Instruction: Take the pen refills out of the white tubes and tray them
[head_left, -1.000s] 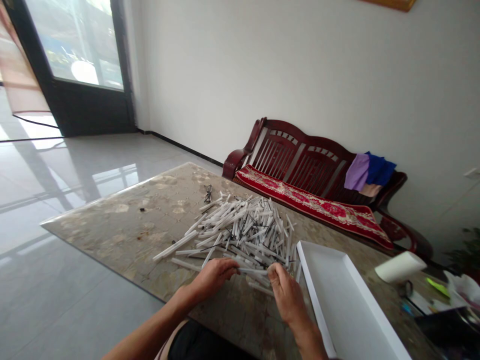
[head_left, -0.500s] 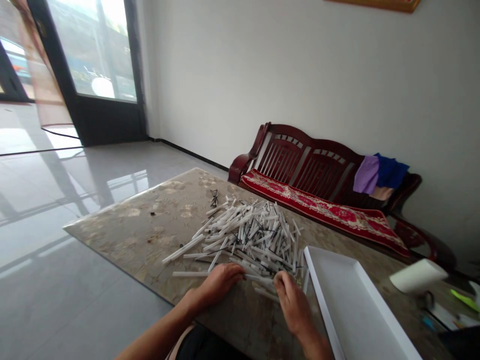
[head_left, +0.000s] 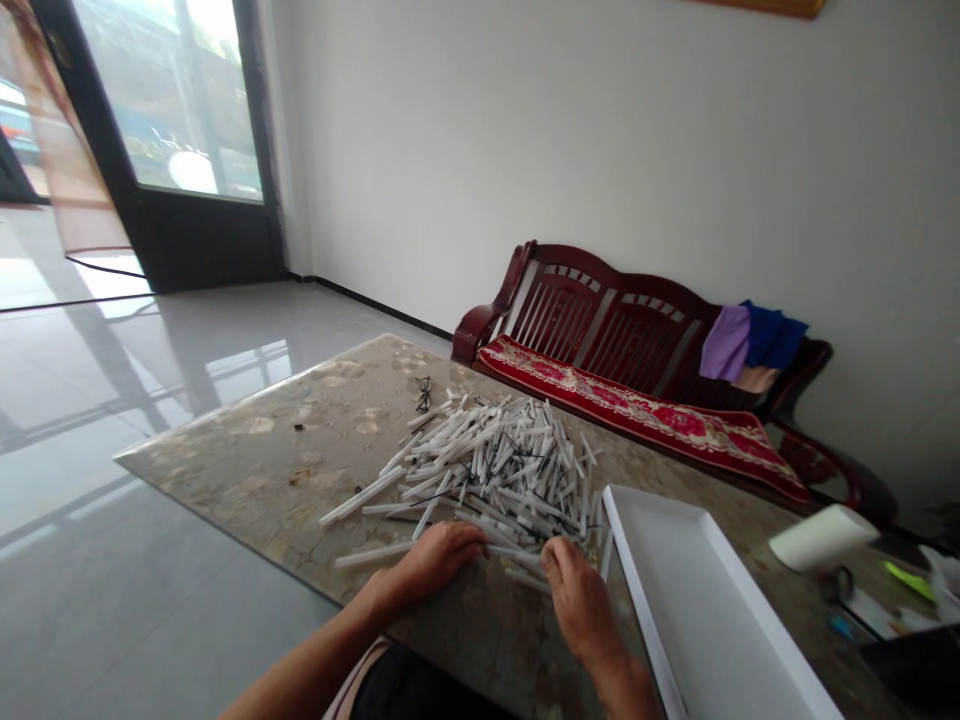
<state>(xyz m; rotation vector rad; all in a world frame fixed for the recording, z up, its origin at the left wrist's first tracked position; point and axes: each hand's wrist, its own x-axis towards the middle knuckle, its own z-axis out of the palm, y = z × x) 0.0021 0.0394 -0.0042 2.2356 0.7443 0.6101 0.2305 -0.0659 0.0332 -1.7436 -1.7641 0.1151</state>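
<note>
A loose pile of thin white plastic tubes, with dark thin pieces among them, lies on the patterned table. My left hand is closed at the near edge of the pile, its fingers wrapped around a white tube that sticks out to the left. Between the two hands a pale length of tube shows. My right hand pinches at the right end of that length with thumb and forefinger. Fingers hide whether it is one tube or two.
A shallow white tray stands right of my right hand. Beyond it lie a white roll and scissors-like dark handles. A small dark bundle sits behind the pile. A wooden bench with a red cover runs along the wall.
The tube's left end has dipped slightly toward me. Both hands stay closed in nearly the same place. The view has shifted a little.
</note>
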